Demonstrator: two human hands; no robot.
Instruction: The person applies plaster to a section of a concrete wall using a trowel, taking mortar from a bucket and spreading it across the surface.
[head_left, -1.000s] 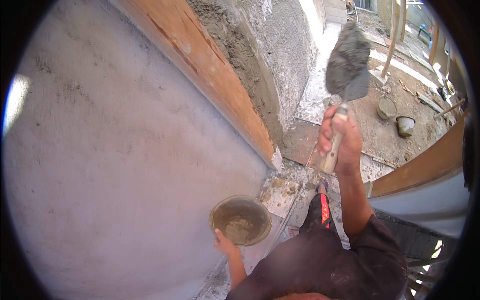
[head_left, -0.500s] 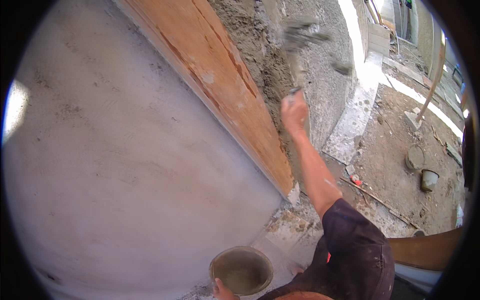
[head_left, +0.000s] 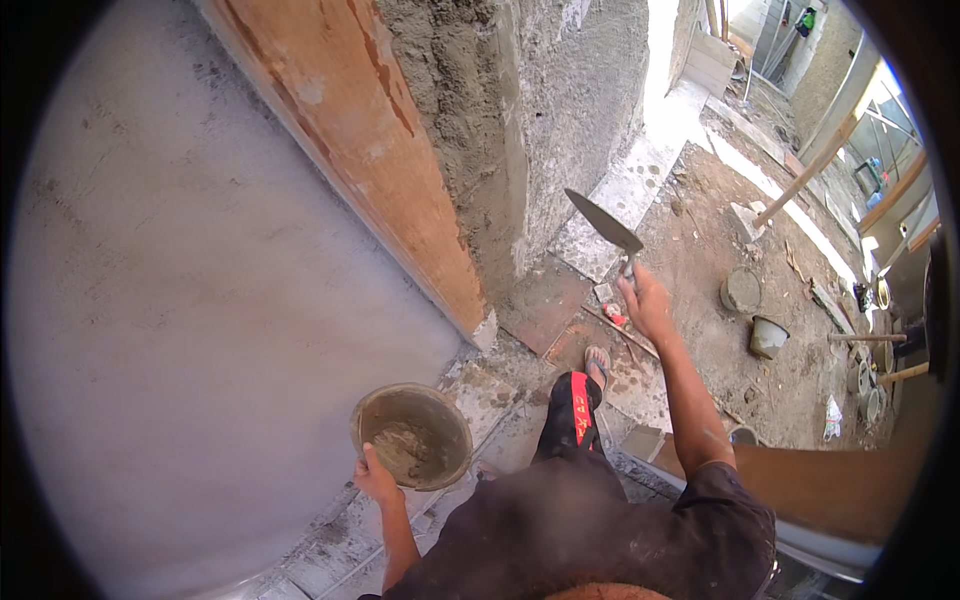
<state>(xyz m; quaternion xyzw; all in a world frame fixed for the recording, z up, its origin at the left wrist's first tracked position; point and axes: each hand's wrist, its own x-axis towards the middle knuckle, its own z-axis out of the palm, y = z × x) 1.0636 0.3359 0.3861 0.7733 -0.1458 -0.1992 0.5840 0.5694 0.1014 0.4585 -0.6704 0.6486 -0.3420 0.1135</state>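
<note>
My right hand [head_left: 650, 305] is closed round the handle of a pointed trowel [head_left: 606, 220], held out in the air to the right of the wall corner. The blade looks largely bare. On the left, my left hand [head_left: 377, 475] grips the rim of a round bucket [head_left: 455, 408] by its near left side. Wet grey mortar [head_left: 405, 450] lies in the bottom of that bucket. Ahead, rough fresh mortar [head_left: 450, 130] covers a strip of wall beside the orange-brown wooden frame [head_left: 340, 130]. Neither hand touches the wall.
A smooth pale wall [head_left: 200, 300] fills the left. Over the dirt floor [head_left: 690, 270] at the right stand two buckets, one grey [head_left: 741, 290] and one whitish [head_left: 768, 338]. A wooden pole [head_left: 810, 170] leans from a concrete block. Brown board [head_left: 820, 490] curves along the lower right.
My right hand has drawn back from the wall and moved right with the trowel. The flying mortar is gone from the air. The bucket in my left hand has come up and left.
</note>
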